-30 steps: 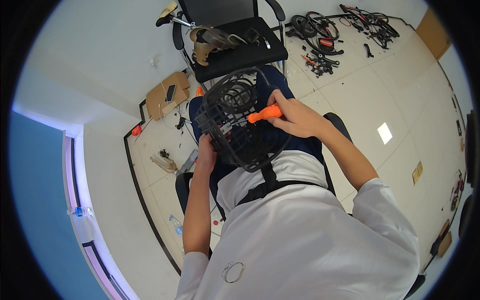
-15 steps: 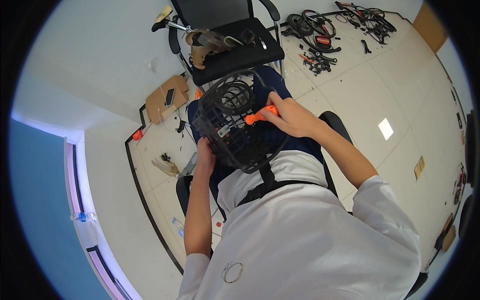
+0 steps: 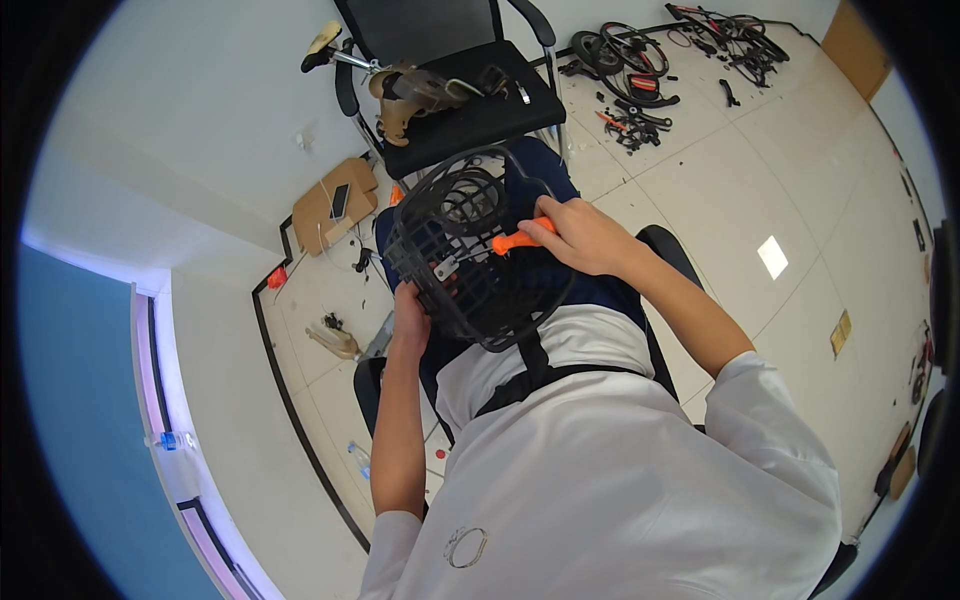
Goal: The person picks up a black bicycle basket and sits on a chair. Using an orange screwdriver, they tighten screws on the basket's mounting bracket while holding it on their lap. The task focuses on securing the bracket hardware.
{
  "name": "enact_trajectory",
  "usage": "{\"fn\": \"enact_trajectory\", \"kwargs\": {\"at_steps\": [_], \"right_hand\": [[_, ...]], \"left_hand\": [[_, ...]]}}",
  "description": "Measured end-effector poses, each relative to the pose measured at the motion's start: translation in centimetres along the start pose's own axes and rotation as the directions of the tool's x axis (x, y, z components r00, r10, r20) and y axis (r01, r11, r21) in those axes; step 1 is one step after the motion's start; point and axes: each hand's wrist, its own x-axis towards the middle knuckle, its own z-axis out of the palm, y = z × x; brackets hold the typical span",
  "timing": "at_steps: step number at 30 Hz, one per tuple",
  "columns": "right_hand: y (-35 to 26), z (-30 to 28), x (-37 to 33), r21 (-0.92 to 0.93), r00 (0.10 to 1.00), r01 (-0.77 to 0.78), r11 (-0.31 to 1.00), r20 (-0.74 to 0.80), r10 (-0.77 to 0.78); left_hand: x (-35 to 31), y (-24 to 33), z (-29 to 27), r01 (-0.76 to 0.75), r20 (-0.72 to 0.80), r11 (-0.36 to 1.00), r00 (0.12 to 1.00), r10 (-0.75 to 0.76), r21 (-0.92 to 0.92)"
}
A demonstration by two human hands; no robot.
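A black mesh basket point(image 3: 462, 308) rests tilted on my lap. At its left side my left hand point(image 3: 411, 316) grips the wall, its fingers partly hidden behind the mesh. My right hand point(image 3: 583, 238) is closed round the orange handle of a screwdriver point(image 3: 516, 241) over the basket's opening. The thin shaft points left to a small silver metal plate point(image 3: 446, 268) at the inner wall. Whether the tip sits in a screw is too small to tell. Dark coiled rings point(image 3: 470, 196) show at the basket's far end.
Ahead stands a black chair point(image 3: 470, 95) bearing a brown and metal contraption point(image 3: 405, 100). Cardboard point(image 3: 318, 215) with a phone point(image 3: 340, 201) lies at the left wall. Bicycle wheels point(image 3: 637, 50) and loose parts cover the far right floor. A bottle point(image 3: 359, 459) lies at lower left.
The basket sits slightly lower in the picture. Both hands keep their holds, and the screwdriver stays pointed at the metal plate with barely any shift.
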Motion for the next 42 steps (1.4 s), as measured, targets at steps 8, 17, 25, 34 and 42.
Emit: {"fn": "enact_trajectory", "kwargs": {"at_steps": [8,17,25,34,42], "right_hand": [[-0.4,-0.4,-0.1,0.149,0.999,0.026,0.989,0.042,-0.032],[0.0,0.0,-0.3,0.063,0.972,0.227,0.972,-0.084,-0.221],[-1.0,-0.7,-0.3,0.037,0.999,-0.017,0.999,0.052,0.016],[0.9,-1.9,-1.9,0.420,0.988,-0.067,0.905,0.157,0.001],[5.9,-2.4,-3.9,0.750,0.937,-0.349,0.562,0.278,0.211]], "left_hand": [[-0.3,0.3,0.1,0.047,-0.009,0.999,0.999,-0.048,-0.027],[0.4,0.3,-0.3,0.064,-0.029,0.998,0.998,-0.063,0.013],[-0.1,0.6,0.1,0.054,-0.038,0.998,0.998,-0.052,0.041],[-2.2,0.0,0.4,-0.069,-0.018,0.995,0.997,0.071,0.075],[-9.5,2.3,5.3,-0.348,0.317,0.924,0.904,0.287,0.157]]}}
